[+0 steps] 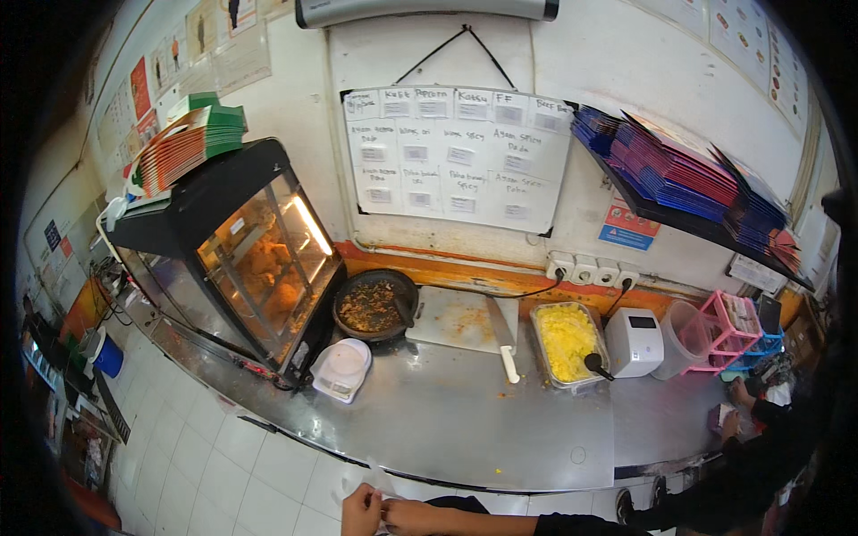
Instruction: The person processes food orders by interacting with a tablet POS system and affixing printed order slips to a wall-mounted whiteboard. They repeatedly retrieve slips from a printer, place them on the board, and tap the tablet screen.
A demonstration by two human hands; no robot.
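At the bottom edge, before the steel counter [429, 415], my left hand [360, 512] and my right hand [419, 518] meet with curled fingers. Both pinch a thin, see-through plastic item [383, 477], perhaps a glove or a bag. Beyond them on the counter are a white kitchen scale [342, 370], a dark stone mortar [371, 307] with reddish crumbs, and a stained white cutting board [448, 319]. A knife [503, 335] with a white handle lies partly on the board. To its right, a clear tray [602, 320] holds yellow food, with a black scoop [595, 365] at its corner.
A lit glass warming cabinet [268, 268] with fried food stands left, folded cartons [194, 144] on top. A shelf [697, 228] of folded packaging juts from the wall. A white device [635, 343] and pink baskets [727, 328] stand right. A co-worker in black [757, 462] handles a small box.
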